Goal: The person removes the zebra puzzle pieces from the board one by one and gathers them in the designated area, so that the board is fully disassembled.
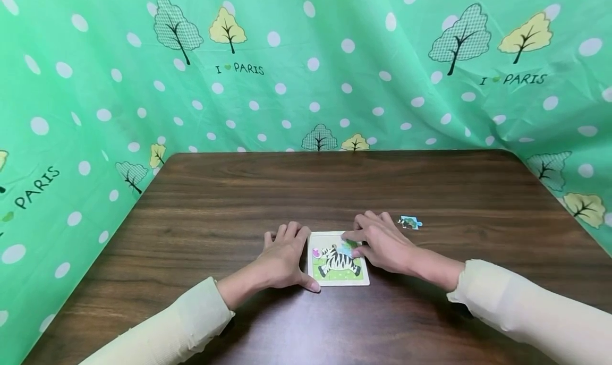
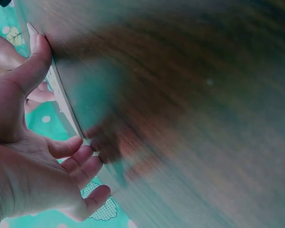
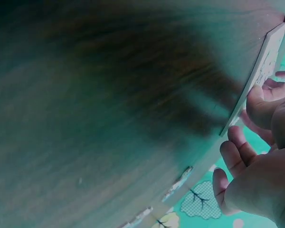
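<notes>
A small square zebra puzzle board (image 1: 342, 285) with a pale frame lies flat on the table. My left hand (image 1: 285, 256) grips its left side, the thumb at the near corner and the index finger at the far corner. At the board's upper right, my right hand (image 1: 382, 244) pinches a green and blue puzzle piece (image 1: 351, 244) between thumb and index finger, over the picture. The fingers partly cover that piece. In the right wrist view, the frame's edge (image 3: 249, 85) runs beside the right thumb, and the piece itself is hidden.
A loose blue puzzle piece (image 1: 410, 222) lies beyond the right hand. The right wrist view shows two loose pieces, one nearer the hand (image 3: 177, 184). The brown wooden table (image 1: 215, 195) meets a green dotted curtain (image 1: 287, 51) at its back and sides.
</notes>
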`<state>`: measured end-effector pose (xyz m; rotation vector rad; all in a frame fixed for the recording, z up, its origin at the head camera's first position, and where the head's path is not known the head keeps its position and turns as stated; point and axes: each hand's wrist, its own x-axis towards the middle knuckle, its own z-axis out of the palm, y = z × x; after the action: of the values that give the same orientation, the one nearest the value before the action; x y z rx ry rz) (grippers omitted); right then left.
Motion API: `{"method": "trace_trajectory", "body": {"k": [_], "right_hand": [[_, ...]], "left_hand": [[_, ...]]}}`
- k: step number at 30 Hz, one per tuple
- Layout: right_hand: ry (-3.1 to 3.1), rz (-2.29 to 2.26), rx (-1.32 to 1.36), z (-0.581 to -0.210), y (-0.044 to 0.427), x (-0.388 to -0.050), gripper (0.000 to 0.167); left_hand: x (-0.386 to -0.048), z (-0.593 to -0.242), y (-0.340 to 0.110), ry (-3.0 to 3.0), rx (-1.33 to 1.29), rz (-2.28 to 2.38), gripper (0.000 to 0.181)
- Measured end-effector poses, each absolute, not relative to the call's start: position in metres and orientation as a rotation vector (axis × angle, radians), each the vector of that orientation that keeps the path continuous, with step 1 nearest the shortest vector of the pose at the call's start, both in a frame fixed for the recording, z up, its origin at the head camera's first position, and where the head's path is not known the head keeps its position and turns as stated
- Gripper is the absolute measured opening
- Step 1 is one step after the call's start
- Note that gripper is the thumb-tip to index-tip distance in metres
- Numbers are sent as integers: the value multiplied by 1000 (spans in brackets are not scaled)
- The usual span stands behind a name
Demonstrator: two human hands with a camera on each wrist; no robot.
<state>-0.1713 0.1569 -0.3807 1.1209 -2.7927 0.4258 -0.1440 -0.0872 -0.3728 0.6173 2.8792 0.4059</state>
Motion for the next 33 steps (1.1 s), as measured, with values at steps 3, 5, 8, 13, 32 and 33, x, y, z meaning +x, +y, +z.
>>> {"method": "trace_trajectory", "body": {"k": [3, 5, 8, 13, 32, 33], "right_hand": [[-2764, 336, 1152, -381, 158, -170, 39], [-2752, 292, 1170, -380, 158, -170, 39], [-2746, 246, 1183, -380, 158, -171, 40], [-2733, 206, 1208, -381, 157, -173, 42], [-2830, 54, 1412, -369, 151, -199, 41], [-2838, 50, 1435, -369, 151, -201, 41]], "left_hand": [[-143, -373, -88, 2876, 612, 411, 95], [-142, -373, -88, 2877, 610, 418, 94], [-141, -373, -89, 2878, 609, 424, 93], [-142, -372, -88, 2878, 606, 410, 94], [-143, -372, -86, 2864, 599, 399, 96], [-143, -372, -86, 2863, 601, 397, 97]]}}
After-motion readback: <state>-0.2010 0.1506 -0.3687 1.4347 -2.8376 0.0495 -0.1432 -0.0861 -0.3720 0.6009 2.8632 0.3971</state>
